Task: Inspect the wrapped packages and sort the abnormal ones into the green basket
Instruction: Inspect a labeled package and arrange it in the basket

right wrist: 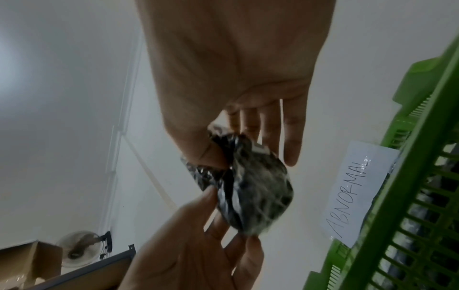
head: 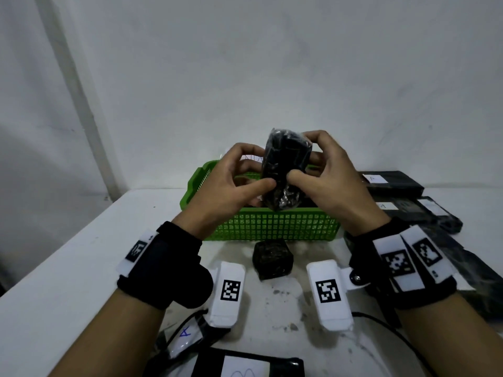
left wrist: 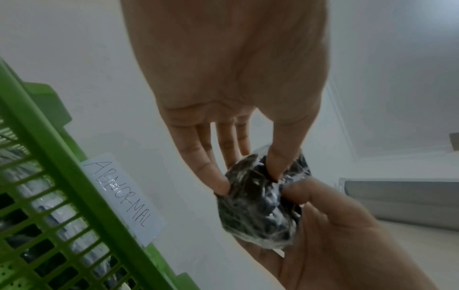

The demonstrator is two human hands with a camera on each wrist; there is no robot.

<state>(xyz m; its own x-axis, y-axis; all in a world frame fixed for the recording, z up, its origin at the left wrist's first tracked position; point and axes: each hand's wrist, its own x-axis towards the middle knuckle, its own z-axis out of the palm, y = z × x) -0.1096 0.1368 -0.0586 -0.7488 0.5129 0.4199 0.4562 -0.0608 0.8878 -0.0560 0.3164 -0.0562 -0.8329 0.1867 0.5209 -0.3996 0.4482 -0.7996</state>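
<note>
A black package wrapped in clear film [head: 283,170] is held upright between both hands, raised above the green basket [head: 272,227]. It is gripped by the left hand [head: 231,183] from its left side, thumb and curled fingers pinching the wrap, and by the right hand [head: 326,178] from the other side, thumb pressed near the lower front and fingers curled over the top. In the left wrist view the package [left wrist: 263,204] is seen pinched by fingertips [left wrist: 221,182] of the left hand and cupped by the right hand [left wrist: 335,235]. In the right wrist view crinkled film is seen bunched at the thumb. A paper label reading ABNORMAL [right wrist: 357,192] is fixed to the basket's far rim, beyond the hands. Dark wrapped items are seen inside the basket, below the hands. A small cube-like wrapped package [head: 273,259] lies on the white table [head: 68,268] between the wrists, just in front of the basket. Flat black packages with white labels [head: 392,182] lie beyond the right hand, and others [head: 245,367] lie near the forearms.
</note>
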